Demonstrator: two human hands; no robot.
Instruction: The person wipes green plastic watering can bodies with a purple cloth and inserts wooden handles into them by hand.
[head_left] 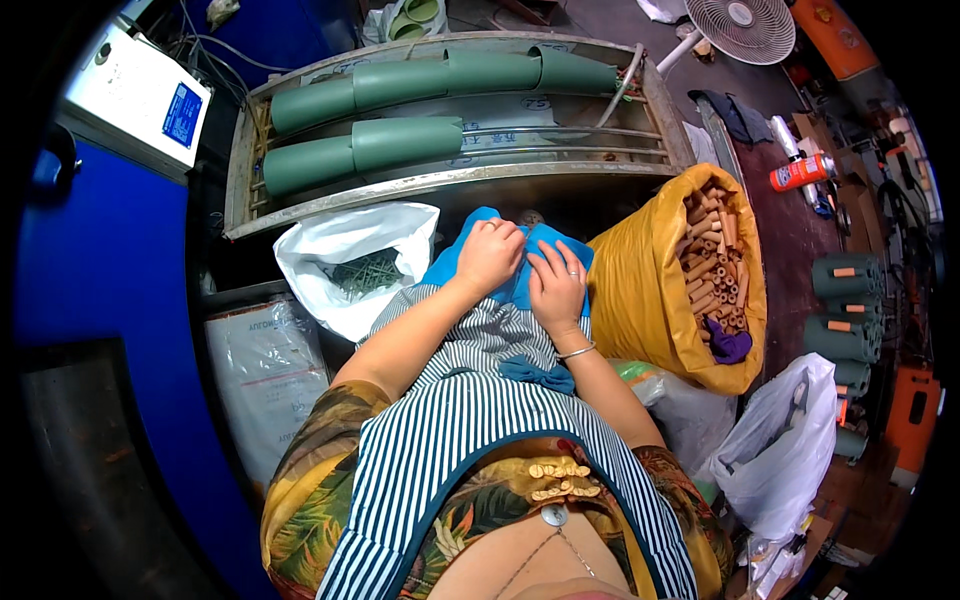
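Blue cloth (450, 262) lies over my lap at the far end of my striped apron (430, 440). My left hand (490, 254) is closed, its fingers curled and pinching at the cloth. Close beside it, my right hand (557, 285) has bent fingers pressed together on the same cloth, their tips near the left hand. Whether anything small is between the fingers is hidden. To the left stands a white bag (310, 240) holding thin green sticks (368, 274). A yellow sack (640, 270) full of short brown tubes (712, 262) stands on the right.
Beyond my hands is a metal-framed trough (440, 180) with green curved sleeves (400, 85) on rods. A white machine box (140, 95) stands at the left, a fan (740, 25) at the back right. White plastic bags (775, 430) and green rolls (845, 340) sit to the right.
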